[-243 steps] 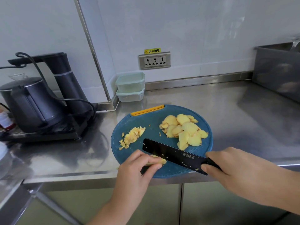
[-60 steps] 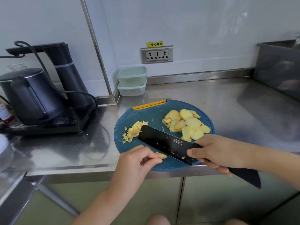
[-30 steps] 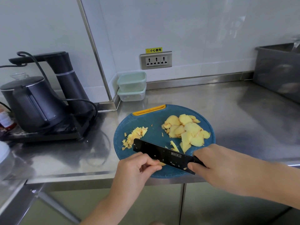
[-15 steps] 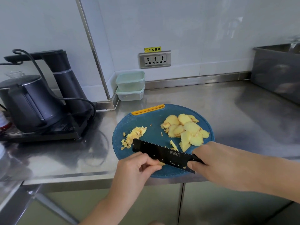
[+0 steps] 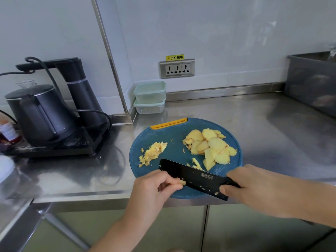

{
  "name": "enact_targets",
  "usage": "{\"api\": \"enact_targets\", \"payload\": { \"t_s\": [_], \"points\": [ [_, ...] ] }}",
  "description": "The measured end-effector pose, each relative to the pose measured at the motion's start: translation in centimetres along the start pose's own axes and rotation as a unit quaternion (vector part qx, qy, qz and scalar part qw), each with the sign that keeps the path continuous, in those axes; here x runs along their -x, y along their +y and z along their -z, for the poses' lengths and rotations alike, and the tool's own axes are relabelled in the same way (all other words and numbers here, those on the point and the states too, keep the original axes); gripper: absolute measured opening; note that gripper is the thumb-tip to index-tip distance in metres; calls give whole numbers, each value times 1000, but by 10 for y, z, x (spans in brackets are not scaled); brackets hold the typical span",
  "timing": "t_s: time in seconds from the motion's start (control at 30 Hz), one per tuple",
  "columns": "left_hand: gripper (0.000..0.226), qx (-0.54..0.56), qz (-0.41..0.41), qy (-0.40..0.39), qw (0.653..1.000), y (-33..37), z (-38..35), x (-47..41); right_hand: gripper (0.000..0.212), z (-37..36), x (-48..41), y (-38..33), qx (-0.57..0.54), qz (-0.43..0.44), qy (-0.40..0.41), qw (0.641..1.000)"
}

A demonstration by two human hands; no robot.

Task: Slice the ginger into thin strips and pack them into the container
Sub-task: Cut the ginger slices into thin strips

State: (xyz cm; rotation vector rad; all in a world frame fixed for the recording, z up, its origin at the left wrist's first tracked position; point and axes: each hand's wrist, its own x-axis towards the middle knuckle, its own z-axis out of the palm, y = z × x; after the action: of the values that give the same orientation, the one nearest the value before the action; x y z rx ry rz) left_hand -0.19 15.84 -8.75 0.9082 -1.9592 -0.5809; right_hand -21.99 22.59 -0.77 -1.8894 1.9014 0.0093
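While the left grip (image 5: 154,186) pinches a small ginger piece (image 5: 182,182) on the blue cutting board (image 5: 172,139), the right grip (image 5: 254,188) is clamped round the handle of a black cleaver (image 5: 192,177).
Its blade stands on the board just right of the left fingertips, against the pinched piece. Beyond the blade, cut ginger strips (image 5: 152,153) lie ahead of the left grip and a pile of ginger slices (image 5: 209,144) ahead of the right grip. Two stacked containers (image 5: 150,97) sit well beyond both, at the back of the counter (image 5: 236,115).
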Motion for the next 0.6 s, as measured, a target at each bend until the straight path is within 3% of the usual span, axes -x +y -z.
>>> {"api": "enact_targets", "payload": {
  "t_s": [0.13,0.3,0.6],
  "points": [
    [7,-2,1,-4,1000,1,-1,-1,29,1,2,4,-29,-10,-6,1000],
    [8,-8,-4,-16,1000,-1,4,1,27,5,-8,0,-91,-12,-77,993],
    [5,-22,-25,-13,999,0,4,5,39,6,-3,7,-100,35,-6,994]
  ]
}}
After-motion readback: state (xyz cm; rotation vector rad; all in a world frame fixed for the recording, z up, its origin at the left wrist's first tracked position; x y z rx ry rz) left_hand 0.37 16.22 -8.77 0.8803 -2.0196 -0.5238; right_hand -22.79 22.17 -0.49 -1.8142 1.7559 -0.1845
